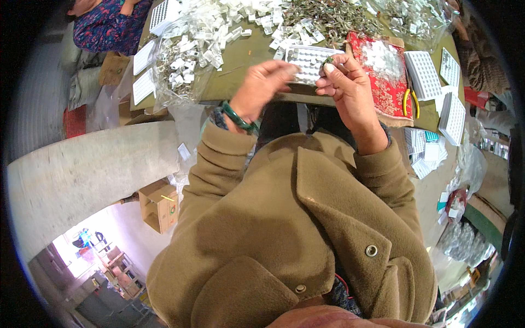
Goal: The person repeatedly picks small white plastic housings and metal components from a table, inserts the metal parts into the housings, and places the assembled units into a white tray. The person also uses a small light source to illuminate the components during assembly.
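In my right hand (353, 87), thumb and index finger pinch a small dark green piece (327, 62), too small to make out exactly. My left hand (261, 88), a green bangle (238, 117) at its wrist, is over the table's near edge to the left. Motion smears its fingertips, so anything in them cannot be made out. Both hands are by a white tray (307, 64) with rows of round spots; my right fingers cover part of its right side. Right of my right hand lies a red patterned cloth (389, 97) with a heap of small clear pieces (383, 59) on it.
White plastic pieces (219, 33) and small metal parts (339, 16) heap across the green table (235, 76). A clear bag (178, 68) of parts sits left. Yellow-handled pliers (407, 103) and stacked white trays (424, 74) are at right. Another person's patterned sleeve (106, 24) shows far left.
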{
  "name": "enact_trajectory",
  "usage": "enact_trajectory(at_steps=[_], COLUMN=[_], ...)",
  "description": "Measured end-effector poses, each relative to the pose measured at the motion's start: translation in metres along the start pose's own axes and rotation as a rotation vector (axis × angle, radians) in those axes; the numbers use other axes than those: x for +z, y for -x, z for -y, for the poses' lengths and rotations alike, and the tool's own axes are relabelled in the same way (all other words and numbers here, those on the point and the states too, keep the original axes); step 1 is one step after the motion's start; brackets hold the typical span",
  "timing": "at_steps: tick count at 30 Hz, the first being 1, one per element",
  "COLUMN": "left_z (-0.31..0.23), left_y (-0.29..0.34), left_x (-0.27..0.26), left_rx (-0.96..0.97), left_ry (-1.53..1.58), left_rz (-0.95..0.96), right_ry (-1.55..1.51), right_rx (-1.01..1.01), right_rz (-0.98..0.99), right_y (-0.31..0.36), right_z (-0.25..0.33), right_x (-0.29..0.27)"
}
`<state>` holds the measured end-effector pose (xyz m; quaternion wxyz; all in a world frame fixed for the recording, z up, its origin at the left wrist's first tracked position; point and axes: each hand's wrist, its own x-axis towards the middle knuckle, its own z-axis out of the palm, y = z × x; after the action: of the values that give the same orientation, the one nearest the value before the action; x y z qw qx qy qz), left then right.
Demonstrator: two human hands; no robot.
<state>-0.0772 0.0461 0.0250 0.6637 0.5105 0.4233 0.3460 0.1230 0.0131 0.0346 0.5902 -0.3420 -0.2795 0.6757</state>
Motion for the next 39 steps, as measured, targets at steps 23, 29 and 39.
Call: enact_trajectory(at_steps=[23,29,39], left_z=[-0.006,-0.026,-0.021], left_y=[-0.022,0.012,0.025], left_x=[-0.048,-0.013,0.023], left_rx=[-0.045,-0.108,0.048], left_ry=[-0.193,0.015,0.451], left_rz=[-0.301,0.035,0.131], right_ry=[0.364,0.411,0.236], right_rx=[-0.156,-0.177,-0.082], right_rz=[0.023,0.182,0.145], right_y=[-0.006,0.007,0.021], right_z=[-0.008,0.003,-0.003], right_x=[0.005,0.012,0.01])
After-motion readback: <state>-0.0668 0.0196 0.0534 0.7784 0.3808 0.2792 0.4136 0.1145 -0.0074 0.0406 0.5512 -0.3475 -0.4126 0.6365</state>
